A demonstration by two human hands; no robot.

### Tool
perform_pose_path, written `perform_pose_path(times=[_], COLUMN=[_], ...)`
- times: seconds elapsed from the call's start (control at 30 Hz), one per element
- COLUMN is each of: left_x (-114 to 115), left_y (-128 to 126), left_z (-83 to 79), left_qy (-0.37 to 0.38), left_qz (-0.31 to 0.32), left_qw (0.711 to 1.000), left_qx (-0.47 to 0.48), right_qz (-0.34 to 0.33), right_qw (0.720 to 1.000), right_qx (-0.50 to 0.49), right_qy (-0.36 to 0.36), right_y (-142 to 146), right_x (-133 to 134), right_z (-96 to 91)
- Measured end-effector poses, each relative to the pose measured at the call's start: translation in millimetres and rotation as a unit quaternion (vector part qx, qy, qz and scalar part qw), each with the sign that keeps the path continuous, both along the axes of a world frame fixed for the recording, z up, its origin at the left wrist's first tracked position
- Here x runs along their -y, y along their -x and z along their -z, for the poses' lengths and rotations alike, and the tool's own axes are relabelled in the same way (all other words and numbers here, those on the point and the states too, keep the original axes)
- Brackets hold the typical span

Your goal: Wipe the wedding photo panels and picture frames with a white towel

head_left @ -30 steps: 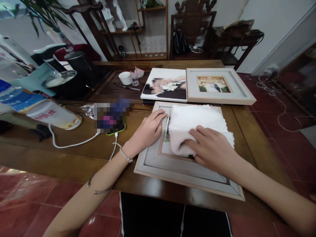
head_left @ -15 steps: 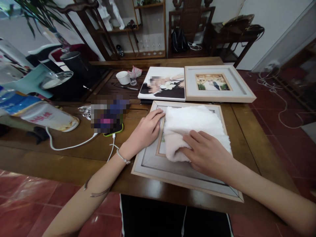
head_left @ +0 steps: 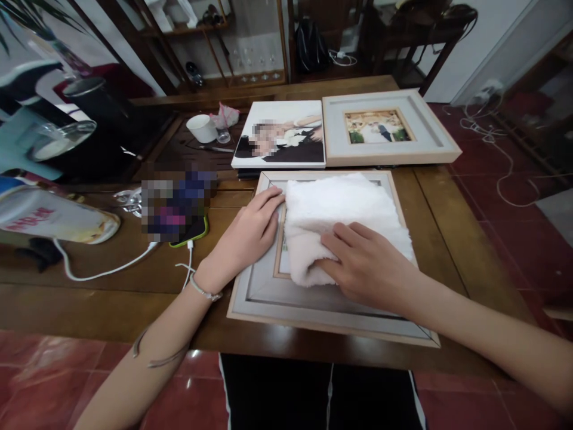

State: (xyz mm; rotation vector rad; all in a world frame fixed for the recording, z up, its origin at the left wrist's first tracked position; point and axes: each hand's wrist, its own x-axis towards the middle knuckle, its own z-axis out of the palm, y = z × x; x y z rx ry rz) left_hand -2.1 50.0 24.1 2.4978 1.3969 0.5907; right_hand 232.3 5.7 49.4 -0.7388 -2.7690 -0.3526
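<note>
A picture frame with a pale border lies flat on the wooden table in front of me. Spread over its middle is a fluffy white cloth, folded at the lower left corner, which hides most of the picture. My right hand is closed on that folded part, pressing it against the frame. Along the frame's left side rests my left hand, its fingers stretched out and lying on the border, close to the cloth's left edge.
Behind the frame lie a photo panel and a second framed picture. To the left are a phone with a white cable, a plastic package, a white cup and a dark pot.
My view has shifted slightly, so the things on the table sit a little further left and higher. Both hands keep about the same place on the frame and cloth.
</note>
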Motion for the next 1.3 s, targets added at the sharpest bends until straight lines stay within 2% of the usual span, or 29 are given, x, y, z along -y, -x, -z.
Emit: perform_pose_path(times=[0.13,0.2,0.27,0.33,0.4,0.5,0.57,0.63,0.67,0.73,0.87,0.97,1.03,1.13,1.23,1.3], left_x=[0,0,0,0,0,-1,-2,-2,-3,-3,-4,-5,-4,-4,-5,-5], left_y=[-1,0,0,0,0,0,0,0,0,1,3,4,4,2,2,2], left_z=[0.1,0.9,1.7,2.6,3.7,5.7,6.8,7.7,8.2,9.6,13.7,15.1,14.3,12.2,12.1,12.7], left_qy=[0.003,0.01,0.02,0.025,0.018,0.002,-0.003,-0.005,-0.005,-0.007,-0.012,-0.014,-0.009,-0.002,-0.011,-0.014], left_qz=[-0.002,-0.005,-0.005,-0.001,-0.004,-0.006,-0.003,-0.001,-0.002,-0.003,0.01,0.015,0.01,0.0,0.0,0.003], left_qw=[1.0,1.0,1.0,1.0,1.0,1.0,0.999,0.999,0.999,0.999,0.998,0.997,0.998,0.999,0.998,0.998], left_qx=[0.003,0.011,0.017,0.017,0.02,0.03,0.038,0.045,0.046,0.049,0.064,0.073,0.066,0.05,0.054,0.058], right_qz=[-0.004,-0.032,-0.066,-0.067,-0.028,0.079,0.16,0.198,0.189,0.131,-0.008,-0.067,-0.044,0.042,0.144,0.192], right_qw=[1.0,0.999,0.997,0.996,0.997,0.996,0.986,0.978,0.98,0.99,0.992,0.989,0.993,0.998,0.989,0.981], right_qx=[-0.016,-0.028,-0.034,-0.041,-0.046,-0.001,0.039,0.06,0.063,0.053,-0.026,-0.075,-0.061,-0.012,0.023,0.037], right_qy=[-0.001,0.003,0.019,0.045,0.054,0.029,0.01,0.0,-0.001,0.013,0.119,0.113,0.092,0.054,0.014,-0.015], right_y=[4,9,13,13,7,-6,-12,-13,-11,-5,10,14,12,2,-11,-14], right_x=[8,20,30,32,23,-4,-20,-28,-26,-13,41,66,59,21,-17,-29], right_z=[0.0,0.4,0.7,0.0,-2.4,-8.7,-12.6,-14.5,-14.6,-13.8,-13.5,-15.1,-15.6,-15.1,-13.3,-11.0])
